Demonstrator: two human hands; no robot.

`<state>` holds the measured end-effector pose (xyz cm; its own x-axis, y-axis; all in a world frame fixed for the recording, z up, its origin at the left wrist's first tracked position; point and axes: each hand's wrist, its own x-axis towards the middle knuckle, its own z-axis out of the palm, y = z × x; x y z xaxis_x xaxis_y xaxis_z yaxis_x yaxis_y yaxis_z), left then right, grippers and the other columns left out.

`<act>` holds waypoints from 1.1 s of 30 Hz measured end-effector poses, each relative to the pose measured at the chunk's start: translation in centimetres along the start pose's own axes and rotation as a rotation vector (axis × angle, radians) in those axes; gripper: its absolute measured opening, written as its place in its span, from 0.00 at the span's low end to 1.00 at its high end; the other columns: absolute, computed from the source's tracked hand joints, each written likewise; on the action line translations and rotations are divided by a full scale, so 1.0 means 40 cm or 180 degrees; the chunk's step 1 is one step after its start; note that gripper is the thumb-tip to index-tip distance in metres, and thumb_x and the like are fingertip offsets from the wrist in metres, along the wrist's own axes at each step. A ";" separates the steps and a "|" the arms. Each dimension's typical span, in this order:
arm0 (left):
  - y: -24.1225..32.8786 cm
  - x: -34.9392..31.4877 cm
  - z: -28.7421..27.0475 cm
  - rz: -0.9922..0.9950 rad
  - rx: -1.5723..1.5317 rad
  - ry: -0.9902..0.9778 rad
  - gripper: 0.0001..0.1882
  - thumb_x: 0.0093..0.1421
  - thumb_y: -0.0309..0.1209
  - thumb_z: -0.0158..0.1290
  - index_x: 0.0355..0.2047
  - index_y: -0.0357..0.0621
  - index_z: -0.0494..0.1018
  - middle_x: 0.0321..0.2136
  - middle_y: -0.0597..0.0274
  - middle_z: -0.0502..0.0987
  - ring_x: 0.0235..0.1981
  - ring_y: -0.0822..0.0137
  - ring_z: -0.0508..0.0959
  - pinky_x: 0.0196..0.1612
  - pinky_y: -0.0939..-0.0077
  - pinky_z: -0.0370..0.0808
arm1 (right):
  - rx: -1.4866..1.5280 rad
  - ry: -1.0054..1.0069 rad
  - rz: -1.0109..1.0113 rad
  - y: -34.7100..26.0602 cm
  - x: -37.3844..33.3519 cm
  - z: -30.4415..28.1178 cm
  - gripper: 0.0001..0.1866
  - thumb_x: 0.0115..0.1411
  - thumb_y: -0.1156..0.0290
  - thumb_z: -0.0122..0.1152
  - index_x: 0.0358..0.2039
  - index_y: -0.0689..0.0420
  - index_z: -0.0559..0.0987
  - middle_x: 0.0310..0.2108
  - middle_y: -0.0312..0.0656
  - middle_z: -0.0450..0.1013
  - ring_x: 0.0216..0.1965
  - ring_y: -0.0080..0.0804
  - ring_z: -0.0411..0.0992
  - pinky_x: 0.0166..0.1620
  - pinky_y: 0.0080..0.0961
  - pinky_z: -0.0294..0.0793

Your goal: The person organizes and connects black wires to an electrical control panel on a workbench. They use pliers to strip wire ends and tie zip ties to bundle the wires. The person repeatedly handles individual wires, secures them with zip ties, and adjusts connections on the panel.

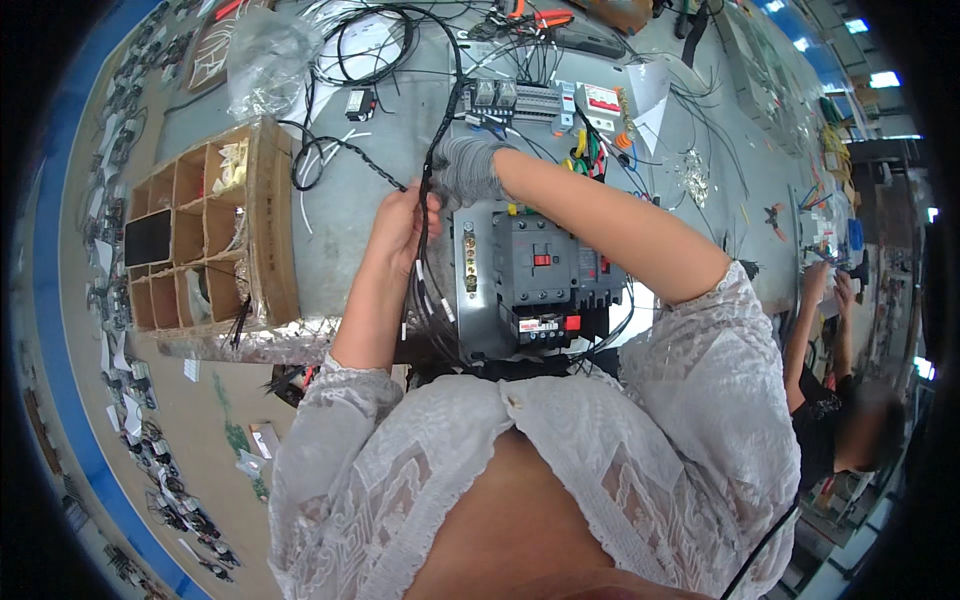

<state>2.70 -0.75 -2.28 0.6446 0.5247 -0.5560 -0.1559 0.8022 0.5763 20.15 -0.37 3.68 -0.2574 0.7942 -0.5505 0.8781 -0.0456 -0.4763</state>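
Note:
My left hand (405, 225), bare, is closed around a bundle of black wires (428, 290) that hangs down past a grey mounting plate (480, 320). My right hand (468, 170) wears a grey glove and grips the same bundle higher up, where it runs as a wrapped black cable (455, 75) toward the back of the bench. On the plate sit a dark grey contactor (535, 260) with a red mark and a brass terminal bar (468, 260). Behind my right hand stands a row of grey breakers and terminals (530, 100).
A cardboard box with compartments (205, 235) stands at the left of the grey bench. A clear plastic bag (270, 55) and loose black wires lie behind it. Orange-handled pliers (535, 15) lie at the back. Another person (850, 400) works at the right.

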 end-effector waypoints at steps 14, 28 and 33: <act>0.080 -0.119 0.033 0.0205 0.2326 0.0214 0.12 0.63 0.37 0.44 0.33 0.40 0.70 0.18 0.59 0.74 0.14 0.72 0.70 0.19 0.81 0.66 | -0.0864 0.0320 0.0483 -0.077 -0.103 -0.097 0.18 0.50 0.56 0.61 0.32 0.58 0.79 0.25 0.45 0.76 0.27 0.39 0.75 0.35 0.31 0.74; 0.130 0.021 0.101 0.3139 0.3857 0.0788 0.09 0.57 0.30 0.52 0.37 0.39 0.71 0.32 0.60 0.76 0.25 0.73 0.73 0.29 0.76 0.70 | -0.1797 0.2718 -0.1086 -0.367 -0.240 -0.520 0.15 0.51 0.65 0.59 0.37 0.59 0.79 0.35 0.49 0.77 0.36 0.44 0.75 0.38 0.37 0.75; 0.071 0.034 0.082 0.1400 0.1289 0.0437 0.14 0.64 0.36 0.44 0.36 0.35 0.69 0.24 0.59 0.76 0.20 0.73 0.73 0.23 0.82 0.70 | -0.1526 0.2890 -0.1979 -0.363 -0.182 -0.520 0.15 0.51 0.64 0.58 0.36 0.59 0.80 0.34 0.48 0.77 0.35 0.44 0.75 0.38 0.39 0.75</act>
<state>5.59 1.29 0.57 0.4780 0.8355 -0.2710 -0.0713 0.3444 0.9361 17.67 7.11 28.86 -0.4814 0.7465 0.4594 0.8147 0.5744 -0.0794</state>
